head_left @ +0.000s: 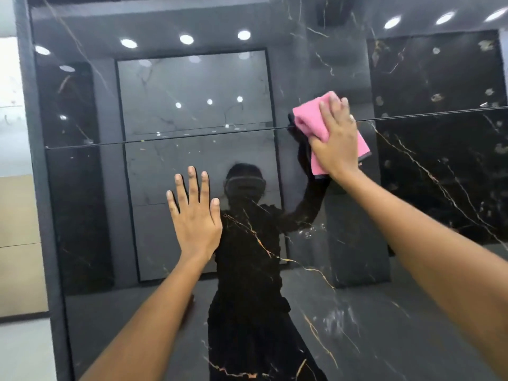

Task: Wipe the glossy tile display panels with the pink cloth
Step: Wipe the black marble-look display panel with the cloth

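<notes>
Across the thin seam [192,136] between two glossy black panels [412,188], our right hand [336,141] presses the pink cloth [308,119] flat, fingers straight, cloth straddling the seam. Below the seam and to its left, our left hand [193,213] rests on the lower panel, fingers spread wide, holding nothing. We judge even pressure and overlapping strokes will avoid streaks; the bracing palm may leave smudges.
</notes>
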`<state>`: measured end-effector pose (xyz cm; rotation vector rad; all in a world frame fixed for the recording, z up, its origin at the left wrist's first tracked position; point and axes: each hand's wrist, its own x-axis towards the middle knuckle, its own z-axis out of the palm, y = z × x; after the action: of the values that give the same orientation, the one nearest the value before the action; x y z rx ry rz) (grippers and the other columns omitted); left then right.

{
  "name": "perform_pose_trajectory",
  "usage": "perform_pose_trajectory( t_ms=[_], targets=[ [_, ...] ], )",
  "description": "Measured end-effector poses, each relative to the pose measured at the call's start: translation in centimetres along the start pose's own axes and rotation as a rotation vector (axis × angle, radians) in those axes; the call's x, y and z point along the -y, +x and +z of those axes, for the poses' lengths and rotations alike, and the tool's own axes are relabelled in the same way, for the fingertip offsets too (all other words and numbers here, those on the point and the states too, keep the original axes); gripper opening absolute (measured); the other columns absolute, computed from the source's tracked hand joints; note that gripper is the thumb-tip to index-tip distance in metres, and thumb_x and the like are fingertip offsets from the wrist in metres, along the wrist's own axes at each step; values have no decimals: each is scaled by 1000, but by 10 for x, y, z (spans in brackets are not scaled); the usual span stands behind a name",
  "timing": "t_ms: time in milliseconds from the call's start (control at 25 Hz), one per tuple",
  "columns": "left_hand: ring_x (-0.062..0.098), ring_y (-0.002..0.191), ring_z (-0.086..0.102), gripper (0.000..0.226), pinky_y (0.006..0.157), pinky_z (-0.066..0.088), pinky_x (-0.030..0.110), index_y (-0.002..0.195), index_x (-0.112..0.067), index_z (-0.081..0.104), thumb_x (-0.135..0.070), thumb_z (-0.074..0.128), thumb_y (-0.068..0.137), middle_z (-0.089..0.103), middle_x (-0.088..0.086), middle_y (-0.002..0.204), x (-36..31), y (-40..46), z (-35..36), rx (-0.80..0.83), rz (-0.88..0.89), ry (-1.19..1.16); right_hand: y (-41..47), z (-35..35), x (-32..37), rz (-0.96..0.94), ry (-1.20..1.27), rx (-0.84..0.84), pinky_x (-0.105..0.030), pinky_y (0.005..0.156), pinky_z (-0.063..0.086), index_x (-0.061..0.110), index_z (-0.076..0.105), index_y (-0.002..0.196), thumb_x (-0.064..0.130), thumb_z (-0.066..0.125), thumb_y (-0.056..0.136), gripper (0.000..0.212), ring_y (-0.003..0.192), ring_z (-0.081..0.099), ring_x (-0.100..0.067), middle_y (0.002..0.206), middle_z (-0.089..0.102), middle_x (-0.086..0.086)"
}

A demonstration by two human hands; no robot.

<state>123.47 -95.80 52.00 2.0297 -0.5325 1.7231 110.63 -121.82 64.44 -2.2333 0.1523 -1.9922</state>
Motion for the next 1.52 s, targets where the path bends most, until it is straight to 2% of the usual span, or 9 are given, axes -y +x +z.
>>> perform_pose_trajectory(
  t_ms=[120, 320, 600, 680, 880, 1120, 1200, 1400, 1520],
  targets=[
    [24, 151, 0, 55, 120, -9, 41, 156, -21, 19, -35, 17, 102, 9, 0, 164, 6, 1, -3, -19, 37, -192, -59, 46, 46, -373, 46, 75, -41, 117, 11, 0, 36, 146, 17, 56, 67, 84, 143, 24, -41, 153, 30, -24],
    [15, 151, -2, 52, 120, -11, 36, 154, -29, 16, -36, 23, 102, 6, -11, 162, 13, -25, -25, 28, 13, -469, -186, 49, 52, -1287, -139, 611, -36, 120, -5, 12, 38, 147, 18, 65, 74, 79, 147, 13, -18, 155, 32, -6],
    [29, 151, -1, 58, 120, -6, 45, 156, -23, 16, -40, 27, 101, 7, 2, 164, 32, -85, 3, 90, 87, -6, -64, 18, -6, -324, -25, -15, -48, 117, 22, 9, 42, 144, 22, 55, 75, 72, 143, 28, -38, 150, 39, -14],
    [31, 151, 2, 58, 120, -4, 47, 156, -23, 15, -38, 27, 101, 8, 2, 164, 31, -85, 2, 92, 87, -20, -126, 41, 12, -417, -17, 54, -46, 118, 20, 5, 42, 144, 20, 56, 75, 72, 142, 29, -37, 149, 39, -18],
    [32, 151, 5, 58, 119, 3, 51, 156, -23, 15, -34, 29, 101, 9, 2, 164, 33, -87, 2, 98, 90, -57, -218, 47, 25, -1282, -207, 563, -40, 122, 5, 15, 28, 147, 23, 65, 73, 83, 147, 15, -20, 154, 34, -5],
    [29, 151, 1, 57, 120, -3, 46, 156, -22, 19, -35, 29, 101, 11, 3, 164, 32, -88, 3, 74, 90, -35, -79, 30, 17, -383, -50, -48, -44, 117, 22, 5, 46, 141, 15, 63, 74, 70, 140, 32, -39, 148, 41, -16],
    [30, 151, 2, 57, 120, -2, 47, 156, -22, 19, -35, 29, 101, 12, 3, 164, 33, -88, 3, 71, 90, -39, -148, 51, 24, -454, -21, 6, -45, 119, 20, 3, 41, 144, 15, 66, 73, 76, 143, 28, -36, 150, 38, -16],
    [32, 150, 5, 57, 120, 1, 50, 156, -22, 19, -33, 31, 101, 13, 4, 164, 31, -89, 1, 83, 90, -41, -303, 42, 9, -1193, -232, 580, -38, 122, -2, 16, 30, 147, 28, 67, 70, 86, 149, 11, -20, 154, 34, -1],
    [32, 150, 4, 57, 120, -4, 47, 156, -23, 17, -33, 30, 101, 12, 4, 164, 31, -86, 1, 90, 89, -43, -208, 38, 14, -852, -162, 291, -39, 121, 13, 7, 43, 141, 16, 71, 72, 75, 141, 29, -32, 148, 43, -13]
  ],
)
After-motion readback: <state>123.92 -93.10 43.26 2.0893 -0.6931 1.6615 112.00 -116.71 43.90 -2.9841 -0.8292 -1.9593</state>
